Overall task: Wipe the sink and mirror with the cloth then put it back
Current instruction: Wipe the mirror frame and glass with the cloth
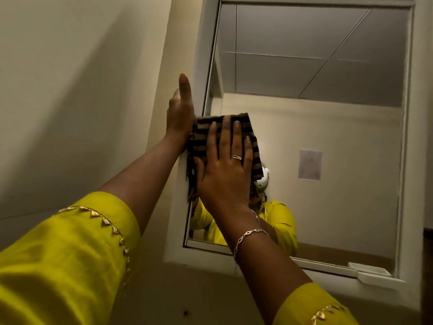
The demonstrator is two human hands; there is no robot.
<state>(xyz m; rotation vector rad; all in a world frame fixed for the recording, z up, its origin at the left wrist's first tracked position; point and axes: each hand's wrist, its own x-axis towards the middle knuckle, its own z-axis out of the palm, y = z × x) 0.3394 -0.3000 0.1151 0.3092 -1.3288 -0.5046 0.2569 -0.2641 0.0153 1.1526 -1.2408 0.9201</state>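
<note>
A pale cream wall fills the left of the view, crossed by soft shadow. Low on the left, a yellow sleeve edged with gold trim is seen, and from it a bare forearm is raised toward the mirror's white frame. The left hand is laid against the frame's left side, thumb pointing up and fingers hidden behind the edge; nothing is seen to be gripped, though its heel touches the cloth's left border. Just to the right, the brown-and-black striped cloth is pressed flat against the mirror near its left edge. The cloth is pinned under the right hand, whose fingers are spread open over it rather than curled around it; a ring is worn on one finger and a chain bracelet at the wrist. Ceiling panels and a paper notice are reflected in the glass farther right.
</note>
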